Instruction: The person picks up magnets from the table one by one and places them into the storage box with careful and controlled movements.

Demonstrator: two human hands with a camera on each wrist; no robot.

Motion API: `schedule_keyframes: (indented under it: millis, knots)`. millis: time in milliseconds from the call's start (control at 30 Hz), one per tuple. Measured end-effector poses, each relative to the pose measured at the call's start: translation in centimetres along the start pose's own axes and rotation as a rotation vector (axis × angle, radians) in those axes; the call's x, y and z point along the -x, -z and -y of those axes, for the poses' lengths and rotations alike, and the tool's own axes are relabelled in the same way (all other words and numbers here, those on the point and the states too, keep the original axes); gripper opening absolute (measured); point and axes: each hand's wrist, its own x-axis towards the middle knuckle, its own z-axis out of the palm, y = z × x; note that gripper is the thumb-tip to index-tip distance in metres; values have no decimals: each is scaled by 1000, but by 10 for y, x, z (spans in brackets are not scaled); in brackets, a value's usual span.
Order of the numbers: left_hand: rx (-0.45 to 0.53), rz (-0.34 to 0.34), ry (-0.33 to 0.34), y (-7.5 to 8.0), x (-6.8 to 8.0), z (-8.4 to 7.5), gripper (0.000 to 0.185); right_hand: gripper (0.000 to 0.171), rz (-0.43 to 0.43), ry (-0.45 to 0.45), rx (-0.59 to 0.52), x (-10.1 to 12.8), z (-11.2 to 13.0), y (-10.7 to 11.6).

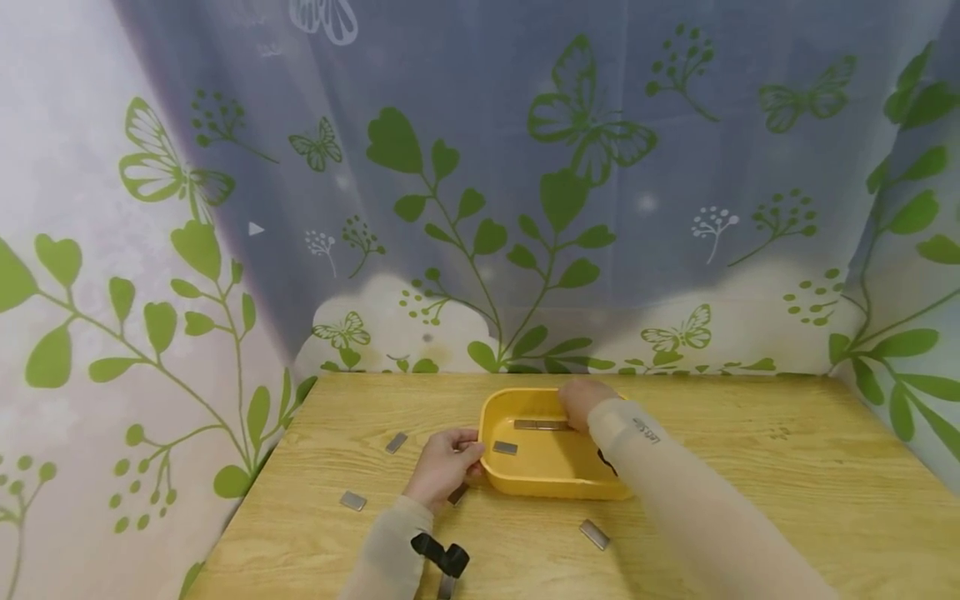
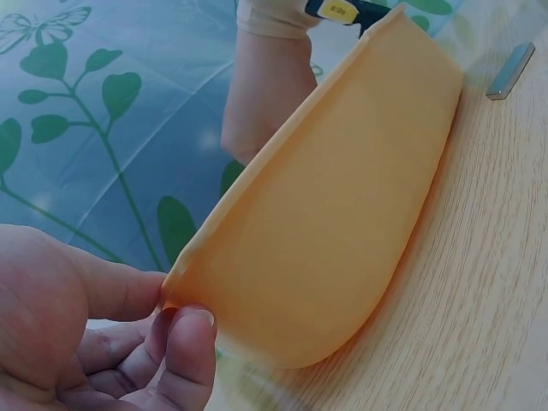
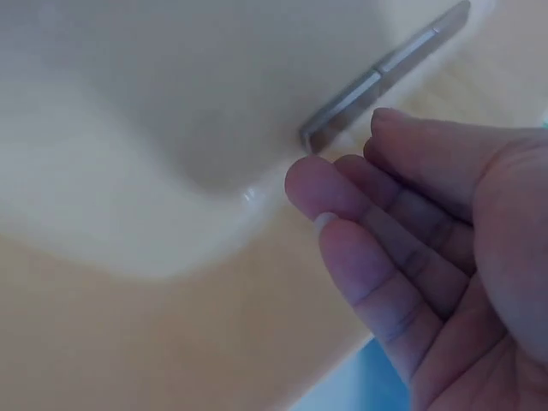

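A yellow tray (image 1: 555, 486) sits mid-table. My left hand (image 1: 468, 457) pinches the rim at its left end; in the left wrist view the thumb and fingers (image 2: 184, 342) clamp the tray's (image 2: 342, 214) corner. My right hand (image 1: 579, 407) hovers over the tray's far side with relaxed fingers, holding nothing. Close to those fingertips (image 3: 312, 193) a row of flat metal bars (image 3: 385, 73) lies end to end against the tray's inner wall (image 3: 128, 171). From the head view those bars (image 1: 542, 425) sit at the back of the tray, with one more bar (image 1: 505, 447) nearer its left end.
Loose metal bars lie on the wooden table: one far left (image 1: 396, 442), one near left (image 1: 352, 501), one under my left hand (image 1: 457, 495), one in front of the tray (image 1: 594, 534). A leaf-printed curtain (image 1: 480, 208) closes off the back and sides.
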Motion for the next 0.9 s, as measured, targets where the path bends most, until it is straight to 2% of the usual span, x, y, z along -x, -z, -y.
schedule_keyframes:
  millis: [233,433,567,900]
  knots:
    - [-7,-4,-11,0,0,1,33,7,-22,-9,-95,14,-10,16]
    - [0,4,-19,-1,-1,3,32,4,-39,39,-149,31,-17,29]
    - [4,1,-17,-2,-2,3,32,5,-69,75,-184,41,-21,35]
    - [4,-2,-13,-4,-1,2,32,9,-190,96,-280,69,-32,36]
